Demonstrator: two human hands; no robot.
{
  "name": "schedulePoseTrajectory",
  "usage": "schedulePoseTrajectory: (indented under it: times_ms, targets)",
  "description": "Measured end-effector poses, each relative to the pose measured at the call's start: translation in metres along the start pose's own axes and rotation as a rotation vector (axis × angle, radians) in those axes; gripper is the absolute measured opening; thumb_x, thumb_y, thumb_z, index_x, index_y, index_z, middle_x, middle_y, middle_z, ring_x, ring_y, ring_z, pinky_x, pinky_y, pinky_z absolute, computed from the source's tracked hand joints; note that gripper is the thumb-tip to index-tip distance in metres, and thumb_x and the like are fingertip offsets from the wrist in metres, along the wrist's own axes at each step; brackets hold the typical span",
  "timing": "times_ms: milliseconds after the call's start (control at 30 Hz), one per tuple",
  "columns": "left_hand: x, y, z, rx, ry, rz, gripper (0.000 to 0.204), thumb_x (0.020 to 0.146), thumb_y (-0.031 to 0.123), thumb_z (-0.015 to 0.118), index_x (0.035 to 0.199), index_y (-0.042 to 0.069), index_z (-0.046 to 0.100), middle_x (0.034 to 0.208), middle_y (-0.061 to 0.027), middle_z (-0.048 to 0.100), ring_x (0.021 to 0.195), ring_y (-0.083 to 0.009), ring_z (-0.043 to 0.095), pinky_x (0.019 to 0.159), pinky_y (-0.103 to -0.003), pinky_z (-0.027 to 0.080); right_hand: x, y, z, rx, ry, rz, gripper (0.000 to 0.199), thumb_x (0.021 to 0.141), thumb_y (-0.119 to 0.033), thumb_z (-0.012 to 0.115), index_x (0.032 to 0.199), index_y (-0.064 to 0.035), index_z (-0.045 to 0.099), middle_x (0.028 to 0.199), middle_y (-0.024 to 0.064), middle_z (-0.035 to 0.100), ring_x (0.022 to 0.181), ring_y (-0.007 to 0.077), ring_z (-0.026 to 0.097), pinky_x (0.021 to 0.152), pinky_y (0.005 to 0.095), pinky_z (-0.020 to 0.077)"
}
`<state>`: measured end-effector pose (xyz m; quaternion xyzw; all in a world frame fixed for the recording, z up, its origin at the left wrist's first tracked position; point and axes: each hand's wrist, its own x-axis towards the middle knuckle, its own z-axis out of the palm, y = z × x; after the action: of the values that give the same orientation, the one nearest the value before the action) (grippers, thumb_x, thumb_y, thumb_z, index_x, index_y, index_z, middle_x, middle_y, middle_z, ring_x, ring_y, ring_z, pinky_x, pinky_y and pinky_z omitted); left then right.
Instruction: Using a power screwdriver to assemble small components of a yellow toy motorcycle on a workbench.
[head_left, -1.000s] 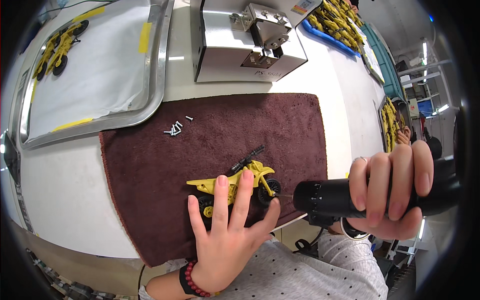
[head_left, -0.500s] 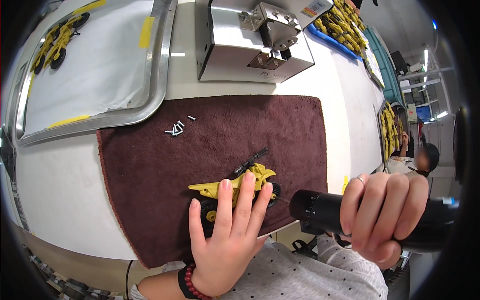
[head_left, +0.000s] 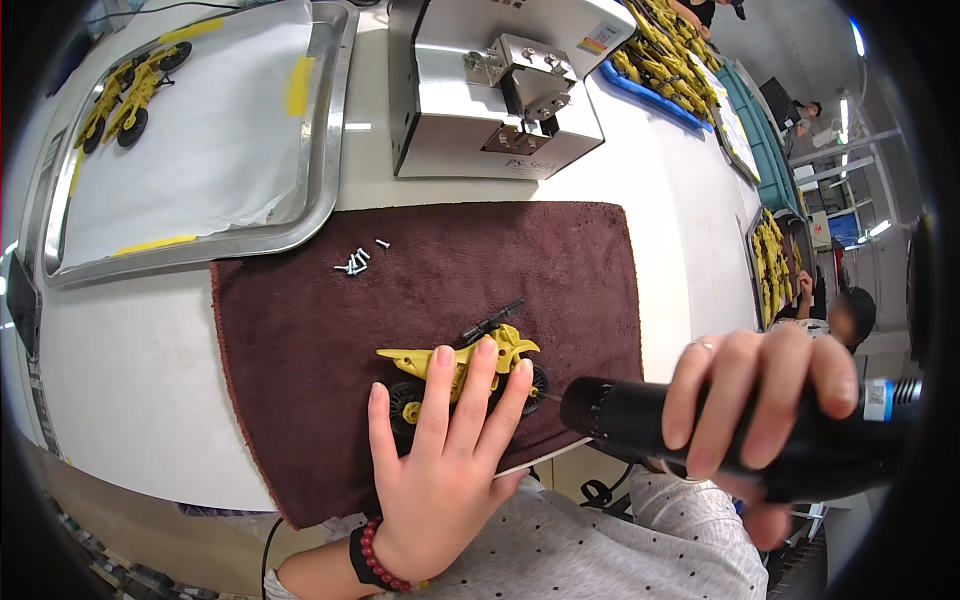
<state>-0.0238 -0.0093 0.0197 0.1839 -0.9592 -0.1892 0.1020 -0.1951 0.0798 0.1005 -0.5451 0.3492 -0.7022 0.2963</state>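
R hand (head_left: 755, 400) gripping blk driver (head_left: 618, 408), L hand (head_left: 440, 492) on ylw motorbike (head_left: 511, 346)

Wide fisheye view from the head, downward, close above brown cloth (head_left: 420, 300) and white tabletop (head_left: 140, 370)

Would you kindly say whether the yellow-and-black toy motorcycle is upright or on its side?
On its side: seen from above, the motorcycle shows its profile beneath the left hand.
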Motion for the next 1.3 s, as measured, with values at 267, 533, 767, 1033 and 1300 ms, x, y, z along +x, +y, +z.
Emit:
schedulePoseTrajectory:
  times_ms: [267,533,767,1033,1300]
  targets:
    - [-0.003,-0.002,0.002,-0.022,-0.040,-0.013,0.095,0.045,0.050,0.076,0.133,0.030,0.046,0.138,0.0022,0.043,0.129,-0.0205,0.036,0.101,-0.053,0.028,0.019,0.000,-0.004,0.070,0.124,0.018,0.040,0.070,-0.009,0.079,0.094,-0.0097,0.046,0.073,0.0022,0.058,0.057,0.0163,0.061,0.056,0.0289,0.0504]
    - [-0.002,-0.001,0.000,0.025,-0.033,0.017,0.096,0.048,0.054,0.074,0.135,0.030,0.043,0.139,0.0026,0.041,0.129,-0.0200,0.035,0.101,-0.052,0.029,0.037,-0.048,-0.007,0.130,0.153,-0.127,0.040,0.058,-0.001,0.077,0.082,-0.0074,0.045,0.066,0.0007,0.053,0.051,0.0106,0.054,0.053,0.0255,0.0475]
    - [-0.005,-0.005,0.005,-0.004,-0.037,0.039,0.094,0.051,0.056,0.073,0.136,0.029,0.042,0.141,0.0009,0.038,0.131,-0.0206,0.033,0.101,-0.053,0.027,0.083,-0.030,-0.010,-0.203,0.196,-0.212,0.029,0.072,-0.008,0.060,0.095,-0.0039,0.042,0.081,0.0023,0.041,0.072,0.0121,0.042,0.073,0.0303,0.0337]
    - [-0.006,-0.007,0.005,0.001,-0.018,0.071,0.093,0.053,0.057,0.071,0.137,0.029,0.041,0.143,0.0001,0.037,0.132,-0.0207,0.031,0.102,-0.053,0.026,0.121,-0.012,-0.043,-0.233,0.163,-0.202,0.019,0.081,-0.009,0.052,0.096,0.0008,0.045,0.085,0.0072,0.045,0.077,0.0166,0.042,0.075,0.0342,0.0340]
    - [-0.004,-0.009,0.004,0.000,-0.039,0.085,0.092,0.055,0.057,0.070,0.137,0.029,0.040,0.143,-0.0001,0.037,0.132,-0.0207,0.031,0.103,-0.054,0.025,0.129,-0.009,-0.052,-0.224,0.217,-0.111,0.016,0.081,-0.009,0.052,0.093,0.0008,0.047,0.083,0.0067,0.046,0.075,0.0170,0.042,0.073,0.0342,0.0346]
